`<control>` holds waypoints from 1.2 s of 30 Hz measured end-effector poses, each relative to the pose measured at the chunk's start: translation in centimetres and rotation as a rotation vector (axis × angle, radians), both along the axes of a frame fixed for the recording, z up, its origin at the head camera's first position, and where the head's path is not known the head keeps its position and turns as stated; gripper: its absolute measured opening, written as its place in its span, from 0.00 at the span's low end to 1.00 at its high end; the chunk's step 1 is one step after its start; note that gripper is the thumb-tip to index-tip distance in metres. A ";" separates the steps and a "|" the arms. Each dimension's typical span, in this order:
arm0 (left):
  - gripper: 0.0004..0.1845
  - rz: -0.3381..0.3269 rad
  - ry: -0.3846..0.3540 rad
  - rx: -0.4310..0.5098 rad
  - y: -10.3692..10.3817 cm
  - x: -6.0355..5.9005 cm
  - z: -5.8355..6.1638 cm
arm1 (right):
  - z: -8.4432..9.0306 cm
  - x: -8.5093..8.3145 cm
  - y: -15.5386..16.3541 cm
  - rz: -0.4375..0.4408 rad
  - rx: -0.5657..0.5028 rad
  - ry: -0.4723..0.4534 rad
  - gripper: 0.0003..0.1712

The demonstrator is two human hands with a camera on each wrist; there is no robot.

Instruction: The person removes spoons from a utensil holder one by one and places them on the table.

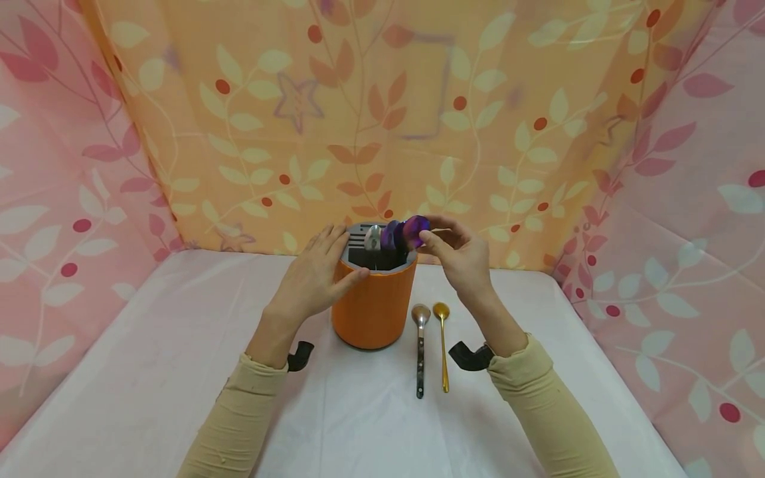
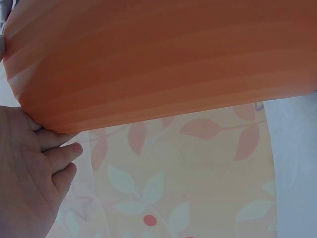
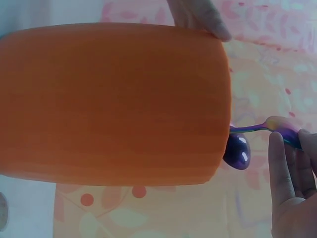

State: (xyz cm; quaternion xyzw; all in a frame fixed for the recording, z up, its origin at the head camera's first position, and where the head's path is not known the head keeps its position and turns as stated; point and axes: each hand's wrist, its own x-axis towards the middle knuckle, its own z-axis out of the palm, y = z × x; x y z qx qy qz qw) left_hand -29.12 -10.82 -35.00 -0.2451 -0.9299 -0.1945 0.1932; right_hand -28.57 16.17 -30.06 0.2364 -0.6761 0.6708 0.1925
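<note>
An orange utensil holder [image 1: 373, 309] with a grey slotted top stands upright on the table. My left hand [image 1: 313, 275] rests against its upper left side, thumb along the front rim and fingers extended toward the back. My right hand [image 1: 466, 262] pinches a shiny purple, rainbow-tinted spoon [image 3: 277, 124] by its bowl; the spoon's handle reaches down behind the holder's rim, its lower end hidden. Beside it, a silver spoon bowl [image 1: 373, 238] and a dark purple spoon bowl [image 3: 237, 151] stick up out of the holder.
On the white tablecloth [image 1: 352, 411], right of the holder, lie a spoon with a dark patterned handle [image 1: 420, 352] and a slim gold spoon [image 1: 444, 345], side by side. Patterned curtains [image 1: 370, 99] enclose the back and both sides.
</note>
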 end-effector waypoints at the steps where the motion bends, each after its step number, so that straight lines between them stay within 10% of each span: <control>1: 0.50 0.000 -0.001 0.000 0.0 0.0 0.0 | 0.1 0.1 0.0 0.008 -0.012 0.011 0.17; 36: 0.50 0.012 -0.017 -0.011 0.0 0.0 0.1 | 2.4 2.2 3.2 -0.002 -0.415 0.162 0.13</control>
